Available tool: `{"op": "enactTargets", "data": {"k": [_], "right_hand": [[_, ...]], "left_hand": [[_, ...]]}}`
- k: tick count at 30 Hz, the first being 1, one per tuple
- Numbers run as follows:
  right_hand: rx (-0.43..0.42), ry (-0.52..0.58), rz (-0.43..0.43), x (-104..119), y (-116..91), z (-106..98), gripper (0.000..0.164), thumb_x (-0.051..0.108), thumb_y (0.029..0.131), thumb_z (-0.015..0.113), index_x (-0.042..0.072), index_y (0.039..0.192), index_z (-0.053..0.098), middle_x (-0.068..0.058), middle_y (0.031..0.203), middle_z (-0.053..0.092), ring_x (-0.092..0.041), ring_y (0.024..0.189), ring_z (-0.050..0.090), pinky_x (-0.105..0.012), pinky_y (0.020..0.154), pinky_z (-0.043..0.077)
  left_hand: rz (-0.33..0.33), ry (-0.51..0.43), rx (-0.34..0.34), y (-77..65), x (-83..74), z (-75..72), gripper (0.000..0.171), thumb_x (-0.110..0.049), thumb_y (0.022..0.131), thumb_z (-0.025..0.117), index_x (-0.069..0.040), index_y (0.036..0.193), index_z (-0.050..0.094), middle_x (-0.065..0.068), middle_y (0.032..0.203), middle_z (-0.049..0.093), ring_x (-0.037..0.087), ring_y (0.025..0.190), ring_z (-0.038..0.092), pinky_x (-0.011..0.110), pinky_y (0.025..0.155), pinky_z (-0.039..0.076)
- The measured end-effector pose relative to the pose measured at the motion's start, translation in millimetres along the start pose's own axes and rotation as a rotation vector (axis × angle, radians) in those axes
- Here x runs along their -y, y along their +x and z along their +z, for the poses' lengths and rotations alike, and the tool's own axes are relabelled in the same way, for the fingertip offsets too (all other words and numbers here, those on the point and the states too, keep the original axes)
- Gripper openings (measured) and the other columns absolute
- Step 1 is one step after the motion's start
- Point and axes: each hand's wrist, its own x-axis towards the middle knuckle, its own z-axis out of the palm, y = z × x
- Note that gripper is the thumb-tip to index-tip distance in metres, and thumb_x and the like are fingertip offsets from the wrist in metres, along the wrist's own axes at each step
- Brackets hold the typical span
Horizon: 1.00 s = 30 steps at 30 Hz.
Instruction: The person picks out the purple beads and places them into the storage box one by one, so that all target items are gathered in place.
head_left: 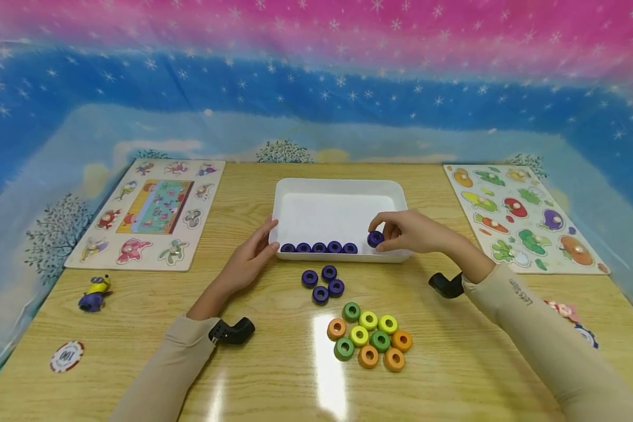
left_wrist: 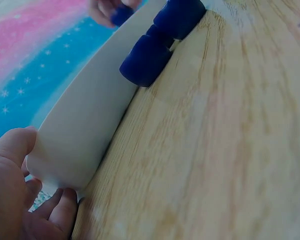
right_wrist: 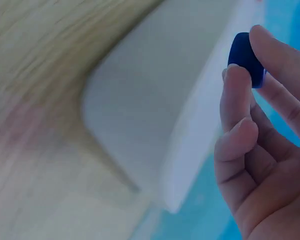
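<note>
A white tray (head_left: 343,214) sits mid-table with several purple ring beads (head_left: 319,248) lined up along its near wall. My right hand (head_left: 414,231) pinches another purple ring bead (head_left: 375,238) between thumb and fingertips, over the tray's near right part; the right wrist view shows the same bead (right_wrist: 246,59) at the fingertips. At the tray's left end, my left hand (head_left: 250,258) grips the near corner; in the left wrist view its thumb lies on the wall and the fingers curl round the corner. Several loose purple ring beads (head_left: 320,295) lie just in front of the tray.
Nearer me is a cluster of green, yellow and orange ring beads (head_left: 368,320). Picture puzzle boards stand left (head_left: 203,223) and right (head_left: 511,234). At the left are a minion figure (head_left: 95,294) and a poker chip (head_left: 67,357); small toys (head_left: 564,310) lie partly behind my right sleeve.
</note>
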Motion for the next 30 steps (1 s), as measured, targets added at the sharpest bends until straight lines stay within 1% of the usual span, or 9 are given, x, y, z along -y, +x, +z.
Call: {"op": "enactTargets", "data": {"k": [3,6,13,17,21,23,25,27,30], "right_hand": [[0.063,-0.013,0.015,-10.1,7.3,7.2,0.028,0.018,0.077,0.062,0.011,0.103,0.054,0.003,0.071,0.054,-0.010,0.061,0.052,-0.025,0.055,0.045],[0.105,-0.034,-0.008,-15.2,12.3,12.7,0.025,0.012,0.077,0.061,0.010,0.102,0.055,0.003,0.071,0.054,-0.009,0.062,0.052,-0.024,0.056,0.045],[0.103,-0.058,-0.111,-13.9,19.8,17.4,0.026,0.003,0.077,0.059,0.009,0.102,0.055,0.001,0.074,0.056,-0.008,0.065,0.053,-0.022,0.058,0.046],[0.095,-0.057,-0.058,-10.4,18.7,14.5,0.028,0.006,0.077,0.060,0.007,0.104,0.055,0.002,0.072,0.055,-0.008,0.063,0.052,-0.023,0.057,0.045],[0.036,0.001,-0.003,-2.1,13.0,6.6,0.032,0.013,0.076,0.063,0.007,0.106,0.054,0.004,0.071,0.054,-0.009,0.062,0.052,-0.025,0.057,0.045],[0.006,0.043,-0.033,5.3,10.4,4.4,0.032,0.017,0.076,0.063,0.007,0.105,0.055,0.004,0.071,0.054,-0.009,0.063,0.052,-0.026,0.057,0.045],[-0.006,0.061,-0.101,13.4,9.3,5.8,0.029,0.020,0.077,0.062,0.009,0.103,0.056,0.005,0.072,0.055,-0.008,0.063,0.052,-0.025,0.056,0.045],[0.026,0.081,-0.169,21.4,9.2,11.1,0.028,0.021,0.077,0.062,0.010,0.102,0.057,0.007,0.073,0.055,-0.008,0.063,0.051,-0.025,0.056,0.045],[0.119,0.067,-0.244,30.9,11.0,23.6,0.029,0.022,0.077,0.062,0.013,0.104,0.057,0.008,0.076,0.055,-0.006,0.064,0.050,-0.022,0.056,0.045]], "left_hand": [[-0.008,0.004,0.002,-0.5,-0.5,0.2,0.045,-0.014,0.089,0.042,-0.004,0.131,0.028,0.011,0.138,0.016,0.016,0.122,0.021,0.029,0.097,0.023],[-0.005,0.008,-0.002,-0.7,-1.2,0.5,0.045,-0.014,0.089,0.043,-0.004,0.131,0.028,0.011,0.137,0.016,0.016,0.122,0.021,0.029,0.097,0.023],[0.001,-0.007,-0.008,-0.3,-1.9,-0.1,0.045,-0.012,0.089,0.043,-0.003,0.131,0.028,0.012,0.137,0.016,0.016,0.122,0.021,0.028,0.097,0.022],[0.002,-0.012,-0.007,-0.2,-1.2,0.2,0.045,-0.012,0.089,0.043,-0.002,0.130,0.028,0.013,0.137,0.016,0.017,0.122,0.021,0.028,0.097,0.022],[0.000,-0.012,-0.004,-0.4,-0.4,0.5,0.045,-0.012,0.089,0.043,-0.002,0.130,0.028,0.013,0.137,0.016,0.017,0.122,0.021,0.028,0.097,0.023],[-0.002,-0.011,-0.005,-0.6,-0.4,0.3,0.045,-0.013,0.089,0.042,-0.002,0.131,0.028,0.013,0.137,0.016,0.017,0.122,0.021,0.029,0.097,0.023],[-0.001,-0.006,-0.006,-0.5,-0.1,0.0,0.045,-0.013,0.089,0.042,-0.003,0.131,0.028,0.012,0.137,0.016,0.016,0.122,0.021,0.029,0.097,0.023],[0.000,-0.004,-0.007,-0.5,0.0,-0.2,0.045,-0.013,0.089,0.042,-0.003,0.131,0.028,0.012,0.138,0.016,0.016,0.122,0.021,0.028,0.097,0.023],[0.003,-0.006,-0.008,-0.1,0.5,-0.3,0.045,-0.013,0.089,0.042,-0.003,0.131,0.028,0.012,0.137,0.016,0.016,0.122,0.021,0.028,0.097,0.023]]}}
